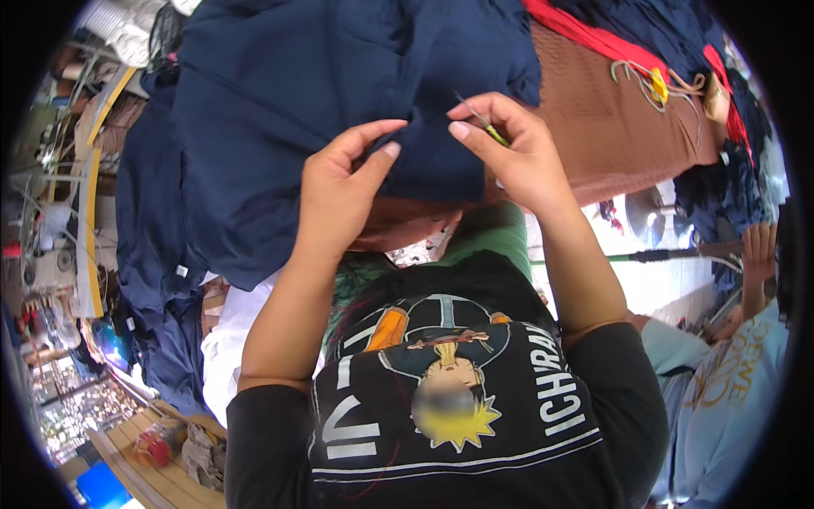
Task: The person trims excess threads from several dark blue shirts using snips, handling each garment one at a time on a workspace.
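Note:
Dark navy fabric (pixel 254 93) is spread in loose folds over a brown textured cloth (pixel 610 127) in front of me. My left hand (pixel 348 165) is over the navy fabric, thumb and forefinger apart and nothing visible between them. Its other fingers are curled and partly hidden. Just to the right, my right hand (pixel 513 140) is closed around small thread snips (pixel 494 133) with a yellow-green handle. Their thin dark tip points up and left, over the navy fabric.
A red strip (pixel 602 38) and a beige cord (pixel 632 76) with a yellow piece lie at far right. More navy garments (pixel 157 280) hang at left. A person in a light blue shirt (pixel 729 407) is close on the right. A wooden crate (pixel 140 450) stands lower left.

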Available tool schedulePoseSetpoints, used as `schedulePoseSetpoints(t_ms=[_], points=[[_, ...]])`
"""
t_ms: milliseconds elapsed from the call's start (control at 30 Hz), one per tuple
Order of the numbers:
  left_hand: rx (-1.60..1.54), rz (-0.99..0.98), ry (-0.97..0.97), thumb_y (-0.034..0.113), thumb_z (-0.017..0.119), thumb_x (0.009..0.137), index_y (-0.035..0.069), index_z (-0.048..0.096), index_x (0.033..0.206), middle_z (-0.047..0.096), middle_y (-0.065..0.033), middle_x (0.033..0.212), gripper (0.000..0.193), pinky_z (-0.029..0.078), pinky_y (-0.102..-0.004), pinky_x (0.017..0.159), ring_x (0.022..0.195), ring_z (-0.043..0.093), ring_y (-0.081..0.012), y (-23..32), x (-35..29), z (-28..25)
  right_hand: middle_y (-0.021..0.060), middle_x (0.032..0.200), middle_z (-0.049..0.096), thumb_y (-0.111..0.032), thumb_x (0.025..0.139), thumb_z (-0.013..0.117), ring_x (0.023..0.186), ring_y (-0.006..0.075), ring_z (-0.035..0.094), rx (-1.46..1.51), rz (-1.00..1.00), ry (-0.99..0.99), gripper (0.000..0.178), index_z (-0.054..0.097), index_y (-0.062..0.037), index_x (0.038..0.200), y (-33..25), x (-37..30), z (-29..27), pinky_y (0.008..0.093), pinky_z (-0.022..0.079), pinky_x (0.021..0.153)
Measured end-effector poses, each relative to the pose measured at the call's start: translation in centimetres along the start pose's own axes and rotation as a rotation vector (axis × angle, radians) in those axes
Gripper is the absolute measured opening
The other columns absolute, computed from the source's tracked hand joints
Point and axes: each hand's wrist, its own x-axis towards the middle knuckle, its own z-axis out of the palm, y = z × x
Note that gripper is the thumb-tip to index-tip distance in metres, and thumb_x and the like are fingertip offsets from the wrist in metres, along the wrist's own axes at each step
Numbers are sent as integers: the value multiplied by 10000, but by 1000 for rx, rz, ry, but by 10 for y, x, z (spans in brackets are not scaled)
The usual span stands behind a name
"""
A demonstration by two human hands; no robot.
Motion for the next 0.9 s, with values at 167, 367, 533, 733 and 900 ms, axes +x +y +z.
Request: schedulePoseSetpoints(t_ms=[167, 367, 533, 733, 900], points=[[109, 81, -36, 37, 632, 893, -1, 668, 1151, 673, -32, 1092, 263, 421, -225, 925, 1005, 578, -82, -15, 1, -3, -22, 732, 598, -135, 887, 682, 674, 44, 506, -398, -97, -135, 123, 661, -35, 956, -11, -10, -23, 216, 423, 621], [154, 61, -29, 62, 684, 882, -6, 656, 1180, 672, -36, 1088, 306, 440, -201, 879, 971, 589, -65, -24, 5, -4, 55, 935, 694, -145, 847, 708, 826, 153, 647, -415, 116, -130, 211, 655, -5, 995, -18, -35, -67, 277, 504, 779], [125, 65, -65, 75, 701, 874, -2, 663, 1168, 674, -32, 1083, 306, 450, -199, 857, 938, 595, -60, -24, 9, -3, 21, 692, 598, -182, 867, 706, 654, 94, 518, -499, -37, -26, 172, 658, -29, 930, 0, -43, -67, 266, 433, 630], [162, 64, -36, 81, 709, 870, 0, 675, 1146, 680, -25, 1057, 290, 452, -198, 844, 921, 595, -60, -20, 4, -4, 43, 760, 645, -181, 865, 704, 705, 102, 578, -517, -167, -85, 176, 664, -31, 948, -1, -35, -60, 277, 465, 670], [206, 86, -17, 61, 699, 865, -5, 684, 1116, 687, -25, 1032, 259, 457, -214, 859, 936, 602, -79, -19, 2, -2, 34, 839, 690, -193, 875, 697, 770, 95, 615, -498, -128, -158, 186, 668, -32, 963, 6, -30, -57, 274, 485, 692]])
